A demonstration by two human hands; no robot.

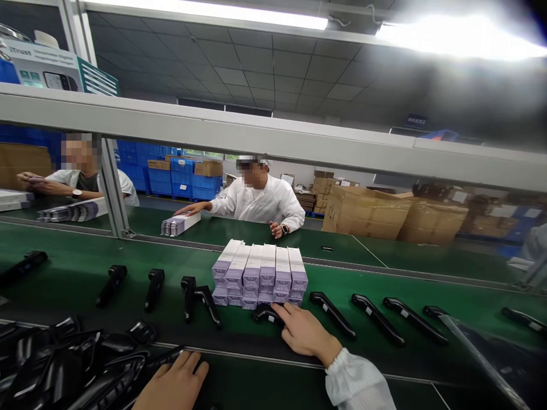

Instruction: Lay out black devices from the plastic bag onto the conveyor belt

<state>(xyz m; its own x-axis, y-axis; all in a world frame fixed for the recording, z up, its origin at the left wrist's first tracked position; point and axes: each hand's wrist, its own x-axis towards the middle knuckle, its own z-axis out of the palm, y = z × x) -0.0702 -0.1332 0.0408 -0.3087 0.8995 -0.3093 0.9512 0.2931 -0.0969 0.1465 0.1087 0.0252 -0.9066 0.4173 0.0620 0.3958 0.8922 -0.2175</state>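
Left hand (173, 386) cropped, right hand (304, 332) — device (265, 314) half-hidden

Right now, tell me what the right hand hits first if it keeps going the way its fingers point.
The right hand already touches a black device; next, probably the stacked purple-white boxes.

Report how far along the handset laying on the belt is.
Done: black handsets lie spaced in a row along the green belt, beside a stack of purple boxes. In hand: the right hand rests on one handset by the stack. Left: the left hand sits by a pile of handsets.
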